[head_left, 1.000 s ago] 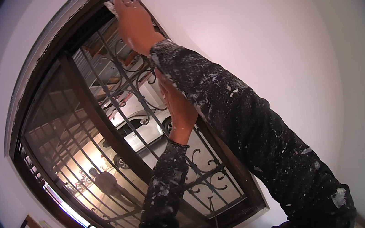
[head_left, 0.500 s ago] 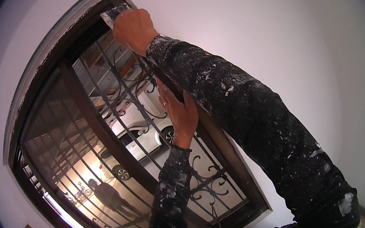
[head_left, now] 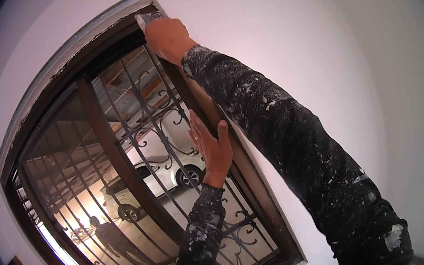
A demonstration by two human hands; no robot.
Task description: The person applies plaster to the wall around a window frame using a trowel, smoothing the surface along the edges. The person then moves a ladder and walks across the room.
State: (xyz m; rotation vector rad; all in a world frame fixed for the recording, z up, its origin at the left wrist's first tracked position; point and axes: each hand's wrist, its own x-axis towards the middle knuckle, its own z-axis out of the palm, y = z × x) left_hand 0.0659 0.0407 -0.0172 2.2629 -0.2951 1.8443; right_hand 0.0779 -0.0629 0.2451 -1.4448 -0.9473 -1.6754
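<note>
My right hand [head_left: 167, 37] is raised to the top right corner of a dark brown window frame [head_left: 99, 107]. Its fingers are closed round a putty knife [head_left: 149, 18] whose flat, white-smeared blade meets the frame's corner. Most of the handle is hidden in the fist. Lower down, my left hand [head_left: 215, 151] lies with fingers stretched upward against the right side of the frame, thumb apart, holding nothing. Both dark sleeves are spattered with white specks.
Scrolled dark metal bars [head_left: 154, 124] span the window opening. A white wall [head_left: 308, 50] surrounds it, with a rough-edged lintel [head_left: 75, 30] above. Beyond the bars stand a light-coloured car [head_left: 162, 179] and a dark human figure [head_left: 116, 236].
The view has shifted, so the window's top edge and lintel show more fully. My right hand with the putty knife stays at the top corner; my left hand remains against the frame.
</note>
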